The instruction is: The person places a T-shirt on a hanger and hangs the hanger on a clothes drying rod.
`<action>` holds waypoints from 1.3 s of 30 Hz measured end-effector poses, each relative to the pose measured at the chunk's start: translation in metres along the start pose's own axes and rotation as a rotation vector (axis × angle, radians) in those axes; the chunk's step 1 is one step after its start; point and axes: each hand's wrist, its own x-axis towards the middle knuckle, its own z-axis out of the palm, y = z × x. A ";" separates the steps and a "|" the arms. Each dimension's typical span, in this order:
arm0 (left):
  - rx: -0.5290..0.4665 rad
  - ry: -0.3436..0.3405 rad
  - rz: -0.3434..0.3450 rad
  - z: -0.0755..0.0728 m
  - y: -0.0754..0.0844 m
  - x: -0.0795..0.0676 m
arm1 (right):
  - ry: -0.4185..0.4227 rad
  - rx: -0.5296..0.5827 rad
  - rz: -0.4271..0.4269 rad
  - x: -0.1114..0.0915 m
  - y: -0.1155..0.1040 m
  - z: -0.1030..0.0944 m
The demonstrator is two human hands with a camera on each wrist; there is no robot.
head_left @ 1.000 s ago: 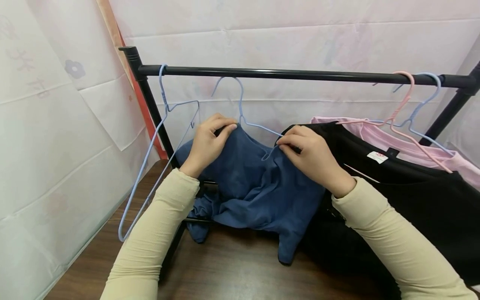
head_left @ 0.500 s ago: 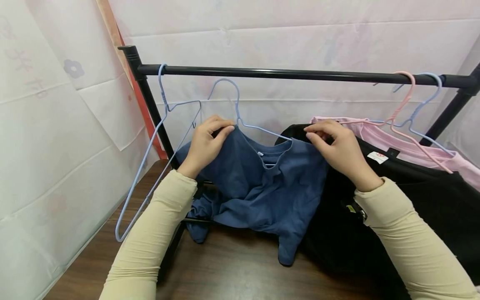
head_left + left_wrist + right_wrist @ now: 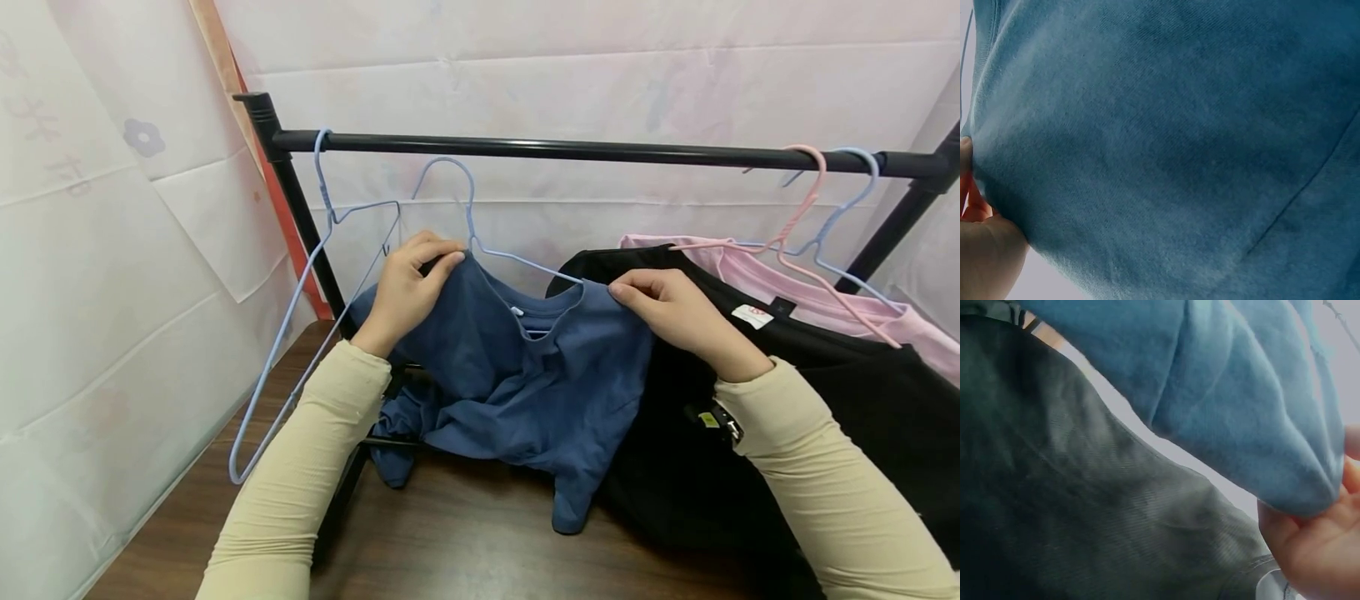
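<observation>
A blue shirt [image 3: 517, 383] is on a light blue wire hanger [image 3: 470, 204], whose hook top shows just below the black rail [image 3: 570, 150]. The hanger's right arm goes into the neckline; its ends are hidden in the cloth. My left hand [image 3: 411, 287] pinches the shirt's left shoulder between thumb and fingers, close to the neck. At the right shoulder, my right hand [image 3: 671, 317] pinches the cloth. In the right wrist view the blue cloth [image 3: 1235, 406] runs to a corner between my thumb and fingers. Blue cloth [image 3: 1166, 137] fills most of the left wrist view.
A bare light blue hanger [image 3: 281, 333] hangs at the rail's left end. On the right hang a black garment [image 3: 817, 417] on a pink hanger [image 3: 798, 204] and a pink garment [image 3: 926, 333] on a blue hanger. Below lies a brown wooden tabletop [image 3: 465, 533].
My right hand has moved right from the neckline, left the cloth, then come down to pinch the right shoulder. The neckline has spread open. My left hand keeps its hold with little movement.
</observation>
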 end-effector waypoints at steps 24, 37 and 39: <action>0.030 0.016 0.035 0.011 0.009 0.003 | 0.246 -0.196 -0.194 0.018 -0.039 0.015; 0.030 -0.007 0.032 0.016 0.010 -0.001 | 0.186 -0.169 -0.215 0.015 -0.031 0.034; 0.034 -0.011 0.025 0.017 0.009 -0.001 | 0.198 -0.170 -0.222 0.014 -0.031 0.035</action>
